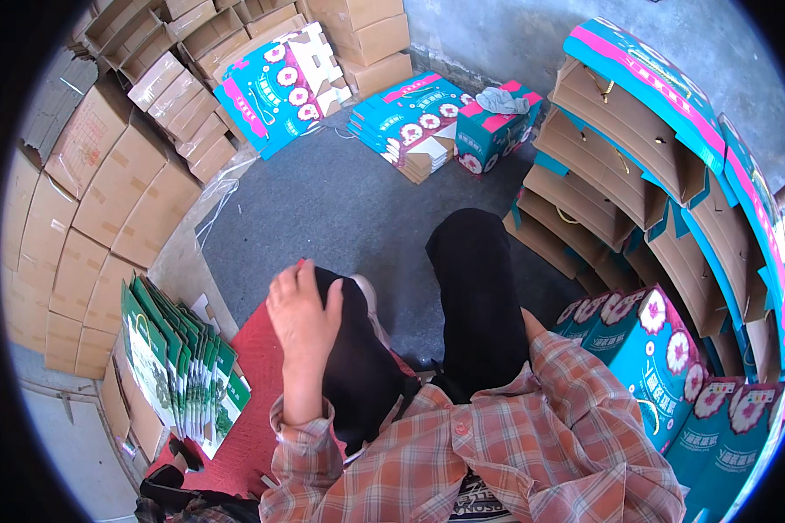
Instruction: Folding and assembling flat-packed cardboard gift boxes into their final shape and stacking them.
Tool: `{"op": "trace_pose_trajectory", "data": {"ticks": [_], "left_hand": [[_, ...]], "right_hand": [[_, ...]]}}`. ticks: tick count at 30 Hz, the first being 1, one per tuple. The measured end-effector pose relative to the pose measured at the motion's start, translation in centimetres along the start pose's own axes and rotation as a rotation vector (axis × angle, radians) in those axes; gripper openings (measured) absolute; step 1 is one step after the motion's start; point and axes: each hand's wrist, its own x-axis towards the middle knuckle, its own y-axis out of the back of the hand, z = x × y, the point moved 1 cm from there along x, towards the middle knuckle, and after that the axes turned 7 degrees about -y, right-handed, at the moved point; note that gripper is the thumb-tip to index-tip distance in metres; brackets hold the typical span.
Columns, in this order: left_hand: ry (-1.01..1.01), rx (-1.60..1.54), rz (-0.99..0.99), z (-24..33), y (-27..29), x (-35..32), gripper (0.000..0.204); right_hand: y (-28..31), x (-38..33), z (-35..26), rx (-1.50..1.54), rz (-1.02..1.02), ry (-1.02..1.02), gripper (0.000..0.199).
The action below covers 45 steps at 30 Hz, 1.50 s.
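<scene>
My left hand is raised beside my left knee, above the red mat. Its fingers are stretched out, the thumb stands apart, and nothing is in it. Of my right hand only a bit by the wrist shows beside my right thigh; its fingers are hidden behind the leg. Nearest to it, on the right, stand teal printed cartons with pink flower patterns. At my left a row of folded green-and-white printed carton sheets leans upright.
Brown cardboard boxes are stacked along the left. Ahead on the dark mat lie flat teal carton sheets and a closed teal box with a grey cloth on top. Open-ended teal cartons pile high at the right.
</scene>
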Motion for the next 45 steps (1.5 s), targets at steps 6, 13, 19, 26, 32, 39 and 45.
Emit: {"op": "trace_pose_trajectory", "data": {"ticks": [6,13,19,26,32,39,45], "left_hand": [[-0.199,0.115,-0.365,1.3,-5.7,3.3,0.036],[-0.319,-0.133,-0.484,1.5,-7.3,5.9,0.037],[-0.332,-0.275,-0.612,-0.5,-8.8,6.9,0.045],[-0.281,-0.429,-0.72,-1.6,-10.1,8.3,0.049],[-0.255,-0.563,-0.811,-2.6,-11.8,10.2,0.048],[-0.234,-0.516,-0.687,-3.3,-14.2,10.6,0.048],[-0.173,-0.561,-0.748,-3.2,-15.3,12.6,0.047]], "right_hand": [[-0.2,0.1,-0.8,0.048,0.019,-0.031,0.032],[3.3,4.5,-5.8,0.086,0.065,0.002,0.032],[8.0,11.9,-14.7,0.078,0.056,0.078,0.031],[9.4,25.8,-30.9,-0.116,-0.046,-0.08,0.032],[7.4,39.6,-33.4,0.212,0.044,-0.229,0.039],[3.8,49.9,-30.2,0.699,0.157,-0.353,0.06],[2.5,54.2,-29.3,1.0,0.289,-0.422,0.072]]}}
